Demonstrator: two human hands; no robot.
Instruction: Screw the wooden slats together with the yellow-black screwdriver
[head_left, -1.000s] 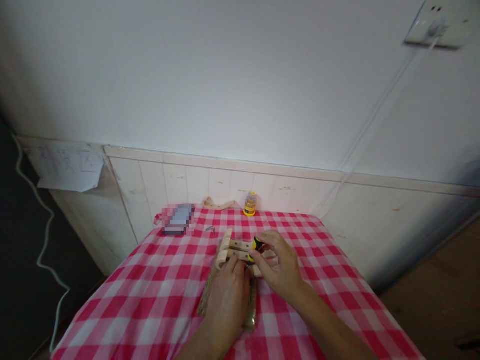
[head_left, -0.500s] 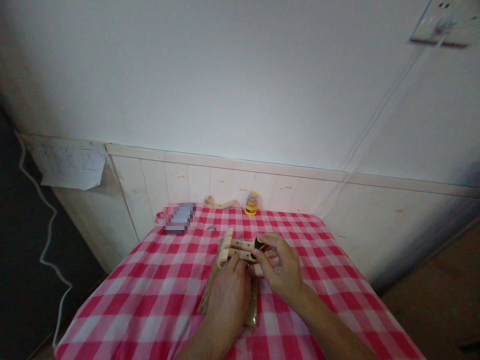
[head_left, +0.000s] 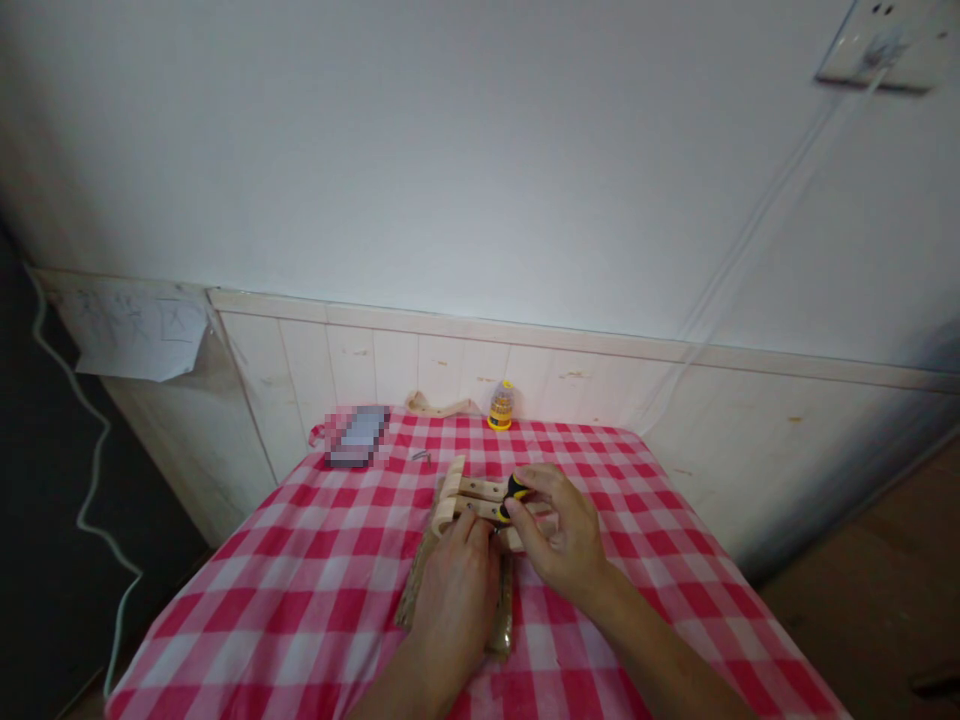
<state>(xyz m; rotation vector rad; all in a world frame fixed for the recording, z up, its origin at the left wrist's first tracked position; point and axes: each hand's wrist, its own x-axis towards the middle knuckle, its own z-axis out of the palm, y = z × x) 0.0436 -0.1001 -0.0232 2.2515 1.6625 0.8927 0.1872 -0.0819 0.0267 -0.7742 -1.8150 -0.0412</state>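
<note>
My right hand [head_left: 562, 525] grips the black and yellow handle of a screwdriver [head_left: 514, 490], which is tilted over a pale wooden piece [head_left: 480, 509] with curved ends and screw holes. The screwdriver's tip is hidden near my fingers. My left hand [head_left: 461, 565] presses down at the near side of the wooden piece, its fingers bent together; what they pinch, if anything, is hidden. Beneath both hands lies a brown board [head_left: 418, 585], partly covered by what looks like clear plastic. A few small screws [head_left: 422, 456] lie beyond the wooden piece.
On the checked tablecloth [head_left: 300, 580] a blurred, phone-like object [head_left: 360, 436] lies at the back left. A curved wooden piece [head_left: 439, 407] rests by the wall, beside a yellow-based bit holder [head_left: 500, 408]. A cable [head_left: 720, 290] runs down from the wall socket [head_left: 881, 45].
Hardly anything differs. The camera view has shifted very slightly, while both hands and the screwdriver keep their places on the wooden piece.
</note>
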